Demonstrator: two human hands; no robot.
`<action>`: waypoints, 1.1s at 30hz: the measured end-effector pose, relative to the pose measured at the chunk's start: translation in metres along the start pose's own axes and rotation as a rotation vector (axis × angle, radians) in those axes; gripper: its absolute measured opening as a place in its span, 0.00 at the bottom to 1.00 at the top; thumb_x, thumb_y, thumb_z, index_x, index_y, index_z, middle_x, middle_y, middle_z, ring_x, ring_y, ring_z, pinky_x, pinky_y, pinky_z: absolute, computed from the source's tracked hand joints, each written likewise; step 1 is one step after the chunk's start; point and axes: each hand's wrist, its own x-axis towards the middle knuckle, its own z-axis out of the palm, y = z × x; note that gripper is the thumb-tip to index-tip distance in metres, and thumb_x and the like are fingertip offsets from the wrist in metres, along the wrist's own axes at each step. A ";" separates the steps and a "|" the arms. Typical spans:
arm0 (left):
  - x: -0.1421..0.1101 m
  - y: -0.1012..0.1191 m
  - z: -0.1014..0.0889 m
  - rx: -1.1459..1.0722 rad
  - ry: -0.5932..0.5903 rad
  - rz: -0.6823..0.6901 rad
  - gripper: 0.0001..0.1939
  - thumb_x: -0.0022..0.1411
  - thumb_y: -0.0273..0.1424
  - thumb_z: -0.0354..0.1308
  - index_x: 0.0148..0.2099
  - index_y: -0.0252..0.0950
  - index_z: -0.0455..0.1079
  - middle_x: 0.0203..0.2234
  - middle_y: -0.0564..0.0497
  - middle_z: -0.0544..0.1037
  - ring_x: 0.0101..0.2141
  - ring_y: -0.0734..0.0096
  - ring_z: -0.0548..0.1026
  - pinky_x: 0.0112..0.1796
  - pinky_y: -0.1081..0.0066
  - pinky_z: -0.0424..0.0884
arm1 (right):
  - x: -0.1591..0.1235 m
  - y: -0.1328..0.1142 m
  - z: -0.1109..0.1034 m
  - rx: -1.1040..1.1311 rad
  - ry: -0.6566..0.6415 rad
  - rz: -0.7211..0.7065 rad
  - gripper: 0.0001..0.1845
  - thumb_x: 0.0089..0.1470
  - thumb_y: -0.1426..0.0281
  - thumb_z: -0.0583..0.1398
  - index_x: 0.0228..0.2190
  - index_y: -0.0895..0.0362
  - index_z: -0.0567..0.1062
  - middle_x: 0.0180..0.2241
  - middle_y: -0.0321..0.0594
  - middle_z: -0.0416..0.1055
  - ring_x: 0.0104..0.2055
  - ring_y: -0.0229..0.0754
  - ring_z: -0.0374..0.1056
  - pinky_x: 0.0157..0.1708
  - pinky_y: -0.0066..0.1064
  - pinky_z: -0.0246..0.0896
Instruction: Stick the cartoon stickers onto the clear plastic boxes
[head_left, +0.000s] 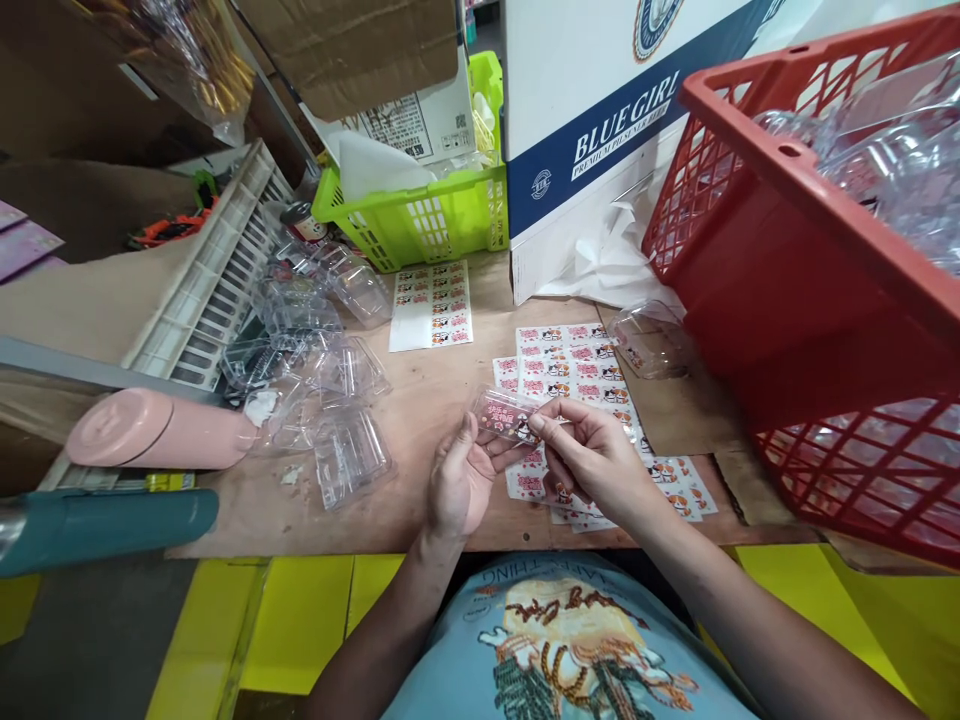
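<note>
Just above the table's front edge, my left hand (461, 485) holds a small clear plastic box (487, 396) between thumb and fingers. A pink-and-red printed sticker (498, 416) with a cartoon animal lies along the box. My right hand (596, 455) pinches the sticker's right end with thumb and forefinger, its other fingers curled below. I cannot tell how much of the sticker adheres to the box. Beneath both hands spread overlapping sticker sheets (577, 365), partly covered by my right hand.
Loose clear plastic boxes (349, 455) pile up at left, beside a pink bottle (172, 430) and a teal bottle (127, 525). Another sticker sheet (412, 335) lies before a green basket (442, 215). A red basket (810, 255) of clear boxes stands right, near a white-and-blue carton (585, 110).
</note>
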 end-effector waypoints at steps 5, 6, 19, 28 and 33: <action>-0.001 0.000 0.000 0.012 -0.007 -0.002 0.19 0.68 0.40 0.52 0.49 0.31 0.74 0.47 0.38 0.80 0.52 0.53 0.75 0.55 0.52 0.68 | 0.003 0.000 -0.001 -0.078 0.029 -0.002 0.17 0.55 0.55 0.62 0.29 0.55 0.67 0.08 0.23 0.59 0.07 0.30 0.52 0.09 0.19 0.52; -0.001 0.000 0.000 0.012 -0.008 -0.003 0.19 0.68 0.41 0.52 0.49 0.31 0.75 0.47 0.38 0.80 0.52 0.53 0.75 0.55 0.52 0.68 | 0.003 0.001 -0.002 -0.085 0.028 -0.001 0.17 0.55 0.55 0.62 0.29 0.55 0.67 0.08 0.23 0.59 0.07 0.30 0.52 0.09 0.19 0.53; -0.001 -0.001 -0.001 0.043 0.029 -0.002 0.19 0.65 0.42 0.56 0.49 0.33 0.75 0.46 0.40 0.81 0.53 0.53 0.75 0.54 0.51 0.69 | 0.005 0.002 -0.001 -0.162 0.071 -0.041 0.19 0.53 0.54 0.63 0.27 0.55 0.67 0.08 0.24 0.59 0.08 0.31 0.53 0.09 0.21 0.44; -0.001 -0.003 0.002 0.064 0.027 0.036 0.16 0.64 0.41 0.59 0.44 0.33 0.76 0.44 0.41 0.81 0.52 0.53 0.76 0.54 0.50 0.70 | 0.008 0.008 0.000 -0.222 0.101 -0.100 0.16 0.57 0.56 0.60 0.27 0.56 0.67 0.10 0.25 0.57 0.10 0.30 0.52 0.12 0.22 0.39; -0.001 -0.016 0.007 0.165 0.147 0.160 0.08 0.60 0.33 0.64 0.39 0.35 0.79 0.41 0.45 0.83 0.47 0.56 0.79 0.50 0.54 0.74 | 0.010 0.014 -0.003 -0.516 0.204 -0.269 0.17 0.59 0.59 0.59 0.24 0.56 0.68 0.13 0.28 0.57 0.15 0.31 0.52 0.17 0.24 0.43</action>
